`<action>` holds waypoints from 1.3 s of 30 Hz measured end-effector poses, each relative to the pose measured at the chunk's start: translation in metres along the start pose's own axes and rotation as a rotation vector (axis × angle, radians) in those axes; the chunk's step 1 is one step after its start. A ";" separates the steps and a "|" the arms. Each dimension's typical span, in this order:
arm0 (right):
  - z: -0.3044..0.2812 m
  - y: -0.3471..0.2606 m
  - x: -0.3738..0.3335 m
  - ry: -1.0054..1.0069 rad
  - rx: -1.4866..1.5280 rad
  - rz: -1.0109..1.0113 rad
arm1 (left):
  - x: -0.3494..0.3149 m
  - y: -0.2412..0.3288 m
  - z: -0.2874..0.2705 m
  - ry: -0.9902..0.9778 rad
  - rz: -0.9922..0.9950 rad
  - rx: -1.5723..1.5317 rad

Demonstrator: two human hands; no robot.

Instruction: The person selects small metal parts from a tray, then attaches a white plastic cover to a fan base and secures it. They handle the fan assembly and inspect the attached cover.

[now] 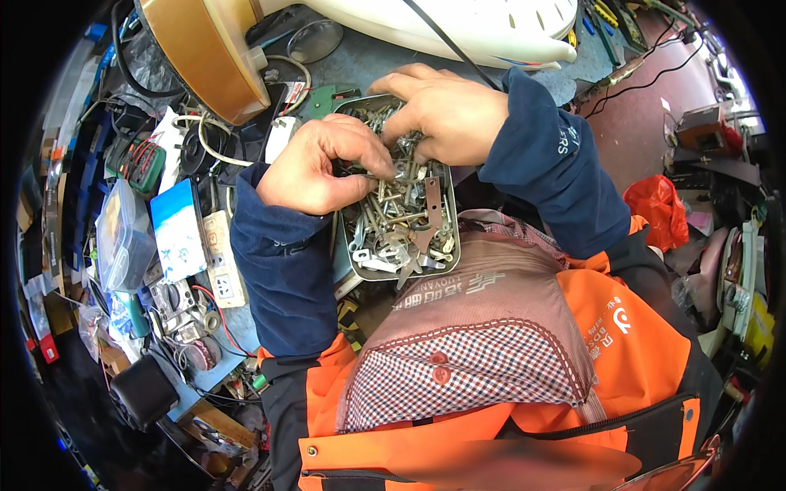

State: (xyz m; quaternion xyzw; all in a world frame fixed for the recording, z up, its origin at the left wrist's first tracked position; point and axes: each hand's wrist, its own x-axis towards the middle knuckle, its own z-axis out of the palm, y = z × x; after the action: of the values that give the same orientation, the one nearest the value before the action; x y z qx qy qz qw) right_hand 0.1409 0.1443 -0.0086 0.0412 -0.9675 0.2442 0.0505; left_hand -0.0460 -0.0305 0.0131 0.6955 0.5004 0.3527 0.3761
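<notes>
Two bare hands meet over a metal tin (455,221), which sits at eleven o'clock from the checked apron (475,360) and is filled with loose screws (383,214). From ten o'clock the left hand (323,164) reaches in, its thumb and curled fingers nearly together; whether anything is pinched between them I cannot tell. From one o'clock the right hand (450,114) dips bent fingers among the screws, narrowly spread, their tips hidden, so its hold cannot be told either. A brown metal strip (433,199) lies on the pile toward four o'clock. Around the tin, a green board (321,103) is near eleven, a power strip (223,260) at eight, a red bag (657,213) at three.
</notes>
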 end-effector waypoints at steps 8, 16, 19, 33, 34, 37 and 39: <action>0.010 0.005 -0.001 0.179 -0.257 -0.075 | 0.006 -0.002 -0.001 -0.005 -0.030 0.015; -0.004 0.011 -0.005 0.307 0.146 -0.102 | 0.005 -0.003 -0.001 0.011 -0.023 0.028; 0.002 0.008 -0.004 0.333 0.130 -0.067 | 0.003 -0.001 -0.001 0.008 -0.035 0.022; 0.001 0.028 0.006 0.359 0.222 -0.047 | 0.010 -0.004 -0.002 0.011 -0.026 0.030; -0.003 0.023 0.004 0.408 0.177 -0.110 | 0.010 -0.004 -0.002 0.013 -0.029 0.037; -0.004 0.017 0.000 0.428 0.146 -0.140 | 0.009 -0.004 -0.002 0.007 -0.026 0.035; -0.013 0.013 -0.008 0.407 0.095 -0.099 | 0.011 -0.005 -0.002 -0.003 -0.022 0.030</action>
State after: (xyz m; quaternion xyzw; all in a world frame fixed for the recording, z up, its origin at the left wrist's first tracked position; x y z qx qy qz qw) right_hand 0.1485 0.1620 -0.0040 0.0410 -0.9216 0.2900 0.2546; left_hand -0.0471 -0.0188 0.0114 0.6963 0.5126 0.3397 0.3702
